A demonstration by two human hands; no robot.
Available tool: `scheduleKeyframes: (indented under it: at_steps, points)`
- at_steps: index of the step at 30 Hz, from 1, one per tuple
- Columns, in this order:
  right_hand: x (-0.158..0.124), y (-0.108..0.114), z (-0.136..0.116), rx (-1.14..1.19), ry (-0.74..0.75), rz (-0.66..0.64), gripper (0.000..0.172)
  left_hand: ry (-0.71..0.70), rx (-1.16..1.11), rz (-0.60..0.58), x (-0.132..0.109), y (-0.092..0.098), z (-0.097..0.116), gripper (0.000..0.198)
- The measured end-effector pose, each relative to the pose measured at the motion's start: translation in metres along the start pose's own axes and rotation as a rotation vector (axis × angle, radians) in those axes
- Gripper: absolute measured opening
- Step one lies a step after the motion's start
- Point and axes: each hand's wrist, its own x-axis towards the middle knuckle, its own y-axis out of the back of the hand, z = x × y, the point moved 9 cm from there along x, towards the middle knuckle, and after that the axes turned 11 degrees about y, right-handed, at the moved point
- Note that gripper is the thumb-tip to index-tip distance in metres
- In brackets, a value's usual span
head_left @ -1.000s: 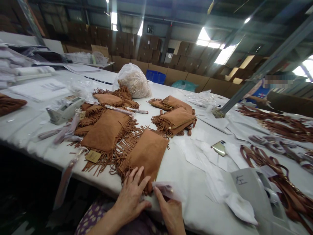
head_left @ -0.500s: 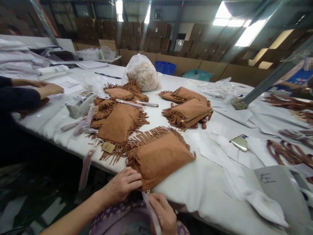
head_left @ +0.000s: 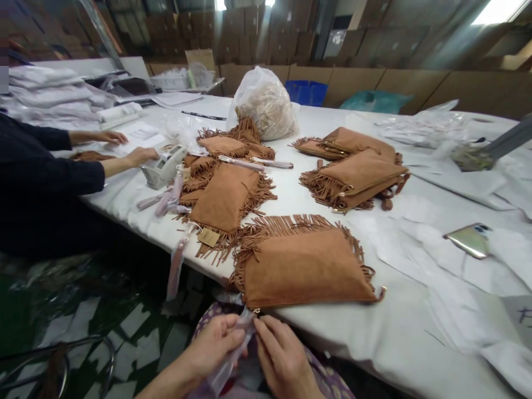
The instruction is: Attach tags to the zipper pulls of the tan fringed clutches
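A brown suede bag with fringe (head_left: 307,269) lies flat at the table's front edge, its near left corner toward me. At that corner a small metal clasp (head_left: 256,311) meets the top of a strap in a clear plastic sleeve (head_left: 228,363), which hangs down over my lap. My left hand (head_left: 218,341) has its thumb and fingers closed around the sleeve. The fingers of my right hand (head_left: 282,354) pinch at the clasp, just under the bag's edge; their tips partly hide it.
Left of the bag, more fringed bags (head_left: 224,197) lie piled, with a paper tag (head_left: 208,237) and wrapped straps. Further bags (head_left: 357,172) lie behind. A co-worker's hand (head_left: 141,157) touches a tape dispenser (head_left: 164,166). A phone (head_left: 469,240) rests on white sheets.
My left hand has left the bag's corner and now grips the sleeve. My right hand has shifted from the sleeve to the clasp. The bag has turned; a co-worker's hand has reached the dispenser.
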Motion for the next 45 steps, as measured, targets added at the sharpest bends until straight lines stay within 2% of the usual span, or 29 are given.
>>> scheduleKeyframes:
  at_steps: [2,4,7,10,13,15,16,18,20,22,25,30,35,40,42,45]
  points:
    - [0.0,0.015,0.012,-0.116,-0.038,0.032,0.039,0.035,0.025,-0.041,0.004,0.0,-0.007,0.052]
    - [0.005,0.021,0.025,-0.22,-0.08,0.021,0.038,0.021,0.063,-0.043,0.005,0.001,-0.01,0.051]
    - [0.012,0.015,0.038,-0.269,-0.091,-0.034,0.031,-0.043,0.13,0.037,0.009,0.003,-0.008,0.053]
    - [0.014,0.007,0.041,-0.249,-0.062,-0.045,0.03,-0.063,0.083,0.119,0.018,0.002,-0.008,0.053]
    - [0.01,0.008,0.039,-0.202,-0.038,-0.022,0.03,-0.143,0.037,0.234,0.023,0.006,-0.001,0.048]
    - [0.006,0.015,0.034,-0.119,-0.039,0.043,0.03,-0.21,0.02,0.307,0.021,0.009,0.006,0.044]
    - [0.004,0.019,0.032,-0.052,-0.069,0.088,0.029,-0.223,-0.027,0.318,0.02,0.01,0.007,0.042]
    - [-0.004,0.021,0.035,0.117,-0.223,0.137,0.025,-0.184,-0.212,0.252,0.021,0.008,0.003,0.033]
    - [-0.012,0.011,0.039,0.271,-0.431,0.108,0.021,-0.094,-0.417,0.139,0.022,0.002,-0.005,0.025]
    - [-0.015,-0.001,0.037,0.368,-0.535,0.054,0.022,-0.028,-0.532,0.076,0.022,-0.003,-0.009,0.021]
    - [-0.006,-0.012,0.029,0.431,-0.478,0.051,0.025,-0.03,-0.555,0.054,0.021,-0.004,-0.007,0.018]
    - [0.006,-0.016,0.031,0.433,-0.421,0.111,0.015,-0.066,-0.498,-0.031,0.022,-0.009,0.003,0.019]
    - [0.005,-0.022,0.043,0.575,-0.591,0.033,0.017,-0.05,-0.551,0.07,0.027,-0.003,0.003,0.027]
    - [-0.03,-0.036,0.055,0.814,-1.04,0.066,0.041,-0.066,-0.522,0.211,0.029,0.008,0.005,0.032]
    - [-0.033,-0.044,0.05,0.9,-1.096,0.022,0.046,-0.066,-0.515,0.224,0.03,0.011,0.005,0.032]
    - [-0.023,-0.054,0.042,1.047,-1.088,0.003,0.046,-0.061,-0.493,0.242,0.032,0.016,0.004,0.031]
